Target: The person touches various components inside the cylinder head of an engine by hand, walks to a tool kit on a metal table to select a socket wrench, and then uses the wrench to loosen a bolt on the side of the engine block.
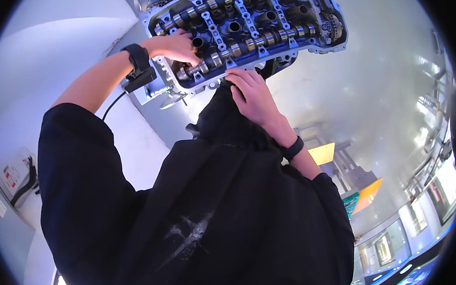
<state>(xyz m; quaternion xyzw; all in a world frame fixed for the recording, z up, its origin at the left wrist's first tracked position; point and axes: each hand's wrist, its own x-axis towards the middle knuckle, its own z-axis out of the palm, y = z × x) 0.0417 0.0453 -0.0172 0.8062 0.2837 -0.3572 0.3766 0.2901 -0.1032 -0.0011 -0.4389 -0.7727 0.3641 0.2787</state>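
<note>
An engine cylinder head with its top uncovered spans the upper middle of the view. Two camshafts run lengthwise in it, the near camshaft and the far camshaft, with round dark bores between them. My left hand reaches over its left end, fingers spread, one touching or close to the left end of the near camshaft. Nothing shows in its grasp; some fingertips are hidden among the parts. My right hand lies with fingers outstretched on the near edge of the head, holding nothing visible.
A timing chain and sprocket sit at the right end of the head. Below its left end is a round metal disc. Yellow plates on a grey frame stand lower right. A cable hangs from a box on my left wrist.
</note>
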